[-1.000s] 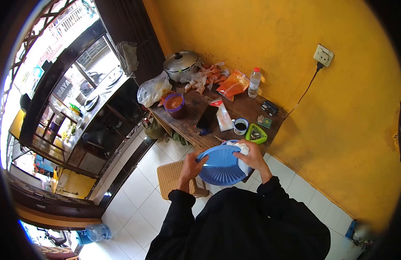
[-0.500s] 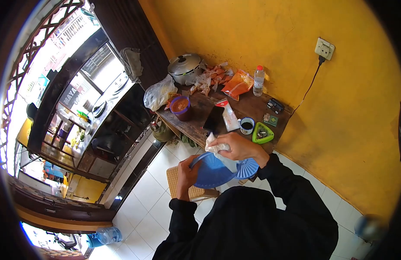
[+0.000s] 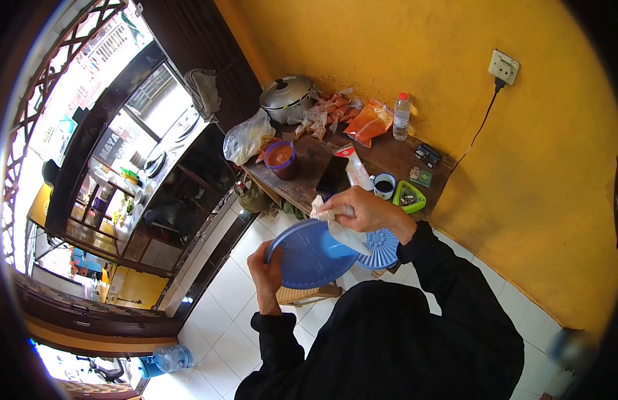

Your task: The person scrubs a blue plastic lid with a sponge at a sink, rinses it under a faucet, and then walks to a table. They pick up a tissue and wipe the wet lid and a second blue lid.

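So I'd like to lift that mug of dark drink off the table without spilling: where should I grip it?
Probably around the body of the mug, coming from above on its near side. It stands upright and open-topped, with the green tray close on its right; I can't make out a handle.

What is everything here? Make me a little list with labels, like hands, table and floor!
left hand: the left hand grips the rim of a blue plate, held tilted
right hand: the right hand presses a white cloth against the plate
behind the plate: a second blue ribbed plate
table: wooden table with a mug, green tray, phone, water bottle, purple bowl, metal pot, snack packets
wall: yellow, with a socket
floor: white tiles, a wicker stool
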A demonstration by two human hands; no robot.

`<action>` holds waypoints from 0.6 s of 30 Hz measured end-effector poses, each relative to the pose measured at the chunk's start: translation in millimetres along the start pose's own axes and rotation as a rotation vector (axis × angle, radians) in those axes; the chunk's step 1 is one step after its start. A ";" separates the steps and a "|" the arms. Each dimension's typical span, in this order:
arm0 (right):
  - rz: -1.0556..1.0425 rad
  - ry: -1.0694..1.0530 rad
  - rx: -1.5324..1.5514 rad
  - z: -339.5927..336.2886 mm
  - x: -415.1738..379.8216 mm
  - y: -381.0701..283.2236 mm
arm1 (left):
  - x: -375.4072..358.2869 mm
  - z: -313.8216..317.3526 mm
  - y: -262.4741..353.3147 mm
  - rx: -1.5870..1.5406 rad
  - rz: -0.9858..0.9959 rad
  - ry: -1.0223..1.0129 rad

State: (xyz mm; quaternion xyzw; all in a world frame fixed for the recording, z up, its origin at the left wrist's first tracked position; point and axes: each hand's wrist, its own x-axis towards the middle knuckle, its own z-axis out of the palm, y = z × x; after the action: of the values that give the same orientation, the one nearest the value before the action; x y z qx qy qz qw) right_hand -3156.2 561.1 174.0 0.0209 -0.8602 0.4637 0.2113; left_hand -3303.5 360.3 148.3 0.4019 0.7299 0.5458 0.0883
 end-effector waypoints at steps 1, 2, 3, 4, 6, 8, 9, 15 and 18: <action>0.032 0.021 0.002 -0.2 1.2 0.5 | -0.2 -1.1 1.5 0.011 0.018 0.045; 0.029 0.018 0.002 -1.5 2.0 0.0 | -0.4 0.2 -4.2 -0.056 -0.012 0.061; 0.058 0.083 0.028 -3.7 2.4 -1.1 | 0.2 1.4 -11.2 -0.056 -0.011 0.064; 0.088 0.150 0.056 -5.3 2.3 -2.4 | 1.8 2.1 -14.7 -0.236 -0.054 0.145; 0.132 0.229 0.127 -3.6 2.4 -0.9 | 2.7 3.0 -17.7 -0.497 -0.116 0.236; 0.146 0.273 0.154 3.4 2.3 8.2 | -0.2 7.6 -27.1 -0.574 -0.154 0.242; 0.155 0.322 0.184 6.8 3.4 12.4 | -0.2 8.1 -30.2 -0.648 -0.188 0.245; 0.237 0.513 0.426 33.6 -8.2 31.8 | -8.9 18.9 -30.8 -0.847 -0.277 0.343; 0.280 0.606 0.441 46.9 -11.4 35.1 | -16.5 31.8 -36.3 -0.914 -0.377 0.394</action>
State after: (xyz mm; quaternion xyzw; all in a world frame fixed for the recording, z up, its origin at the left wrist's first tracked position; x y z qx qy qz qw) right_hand -3170.2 541.4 119.5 -0.1893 -0.6333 0.6467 0.3808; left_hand -3292.3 369.1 99.3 0.0741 0.4800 0.8480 0.2123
